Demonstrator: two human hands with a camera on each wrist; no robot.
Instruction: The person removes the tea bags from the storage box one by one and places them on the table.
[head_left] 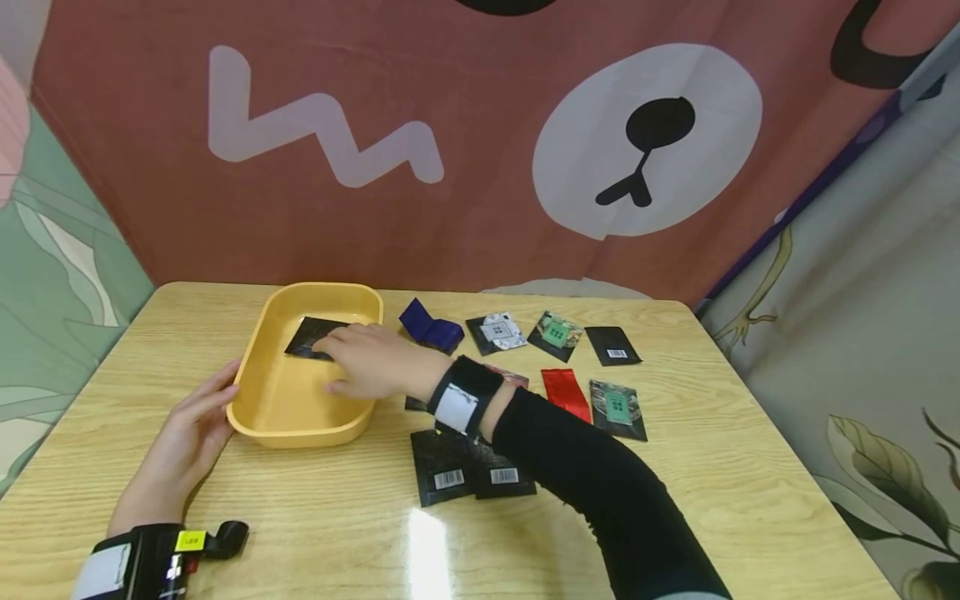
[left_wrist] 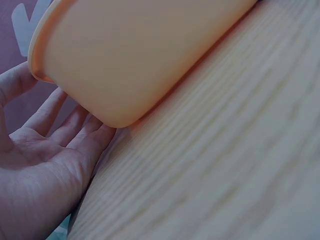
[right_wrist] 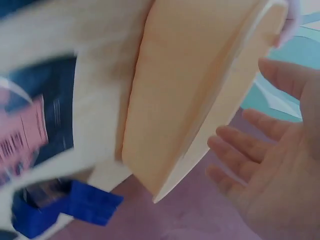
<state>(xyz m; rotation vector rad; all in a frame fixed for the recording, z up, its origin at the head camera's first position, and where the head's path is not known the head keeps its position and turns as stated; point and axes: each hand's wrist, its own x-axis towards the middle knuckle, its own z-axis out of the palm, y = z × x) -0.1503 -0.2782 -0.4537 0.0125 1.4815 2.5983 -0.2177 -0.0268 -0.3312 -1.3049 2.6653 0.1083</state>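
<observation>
A yellow plastic tray (head_left: 303, 417) stands on the left part of the table. My left hand (head_left: 193, 433) touches its left side; in the left wrist view the fairly straight fingers (left_wrist: 47, 112) lie against the wall and one reaches the rim. A flat black packet (head_left: 306, 337) lies inside the tray towards the back. Over the tray hovers my right hand (head_left: 378, 360), hiding part of that packet. In the right wrist view this hand's fingers (right_wrist: 240, 145) are spread and loosely bent, with nothing between them.
Right of the tray lie a folded blue packet (head_left: 442, 335), several patterned and black packets (head_left: 617, 346), and a red packet (head_left: 564, 392). Two black packets with barcodes (head_left: 442, 467) lie nearer the front, partly under the right arm. A printed curtain (head_left: 480, 208) hangs behind the table.
</observation>
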